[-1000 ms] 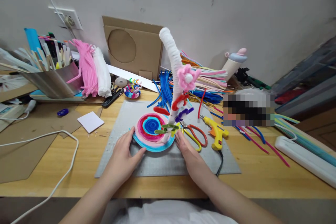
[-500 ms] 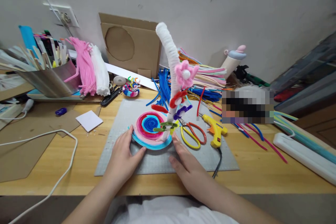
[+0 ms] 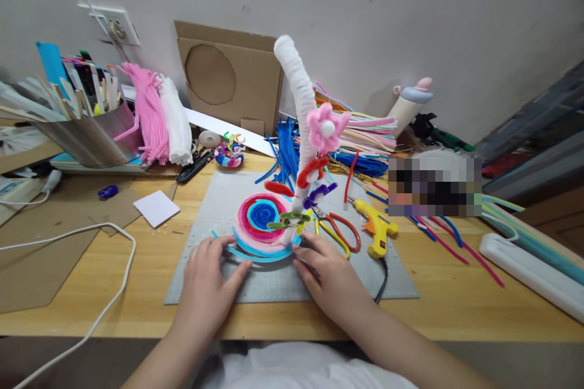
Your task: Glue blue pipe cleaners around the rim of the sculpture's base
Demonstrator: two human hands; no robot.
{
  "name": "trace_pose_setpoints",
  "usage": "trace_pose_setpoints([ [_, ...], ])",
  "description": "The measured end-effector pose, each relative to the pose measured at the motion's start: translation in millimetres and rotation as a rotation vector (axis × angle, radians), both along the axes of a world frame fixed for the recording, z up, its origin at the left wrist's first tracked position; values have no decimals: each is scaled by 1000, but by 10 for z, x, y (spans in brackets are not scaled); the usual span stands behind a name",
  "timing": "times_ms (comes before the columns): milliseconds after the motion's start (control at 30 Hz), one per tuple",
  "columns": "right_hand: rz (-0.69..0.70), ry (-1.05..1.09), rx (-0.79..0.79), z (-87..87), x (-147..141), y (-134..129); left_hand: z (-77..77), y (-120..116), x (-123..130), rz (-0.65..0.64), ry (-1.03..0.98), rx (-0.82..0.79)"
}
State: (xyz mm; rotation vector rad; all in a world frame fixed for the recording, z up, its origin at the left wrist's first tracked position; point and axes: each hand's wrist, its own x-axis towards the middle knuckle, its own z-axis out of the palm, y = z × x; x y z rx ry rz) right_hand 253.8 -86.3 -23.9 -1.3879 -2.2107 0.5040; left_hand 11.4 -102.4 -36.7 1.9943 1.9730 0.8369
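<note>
A round coiled pipe-cleaner base (image 3: pixel 244 237) in blue, red, pink and light blue lies on the grey cutting mat (image 3: pixel 205 194). A tall white fuzzy stem (image 3: pixel 298 88) rises from it, bearing pink, red, purple and green pipe-cleaner flowers. Along the near left rim, a light blue pipe cleaner (image 3: pixel 235 251) stands partly away from the coil. My left hand (image 3: pixel 205 276) has fingers and thumb on this strip, whose end pokes out past the fingertips. My right hand (image 3: pixel 333 273) closes its thumb and fingertips at the base's right rim; the exact contact is partly hidden.
Scissors (image 3: pixel 344 231) and a yellow glue gun (image 3: pixel 376 231) with its cord lie right of the base. Behind are blue pipe cleaners (image 3: pixel 287 149) and a cardboard sheet (image 3: pixel 255 79). A metal holder (image 3: pixel 91 140) stands left, and a white cable (image 3: pixel 128 267) loops across the table.
My left hand has shifted slightly left, and the light blue strip now stands away from the coil there. My right fingers have closed in on the right rim. The view has shifted slightly.
</note>
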Motion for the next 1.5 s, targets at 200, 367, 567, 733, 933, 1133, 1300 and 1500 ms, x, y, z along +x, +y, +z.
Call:
trace_pose_setpoints([
  [200,-75,38,87,-42,-165,104,42,59,-22,-8,-2,-41],
  [367,-149,161,102,-236,-265,134,74,64,-23,-11,16,-70],
  [567,-190,144,-86,-181,-300,193,103,29,-9,-16,32,-92],
  [733,-141,150,-141,-91,-298,189,106,10,-13,-23,25,-90],
  [933,-134,154,-152,-80,-296,181,121,55,-24,-23,32,-72],
  [1133,-127,146,-146,-70,-303,180,101,124,-23,-8,43,-75],
  [1300,-145,136,-151,-106,-309,188,171,164,-52,58,40,-48],
  [1500,-149,160,-129,-154,-311,206,276,418,-132,-32,-180,-70],
])
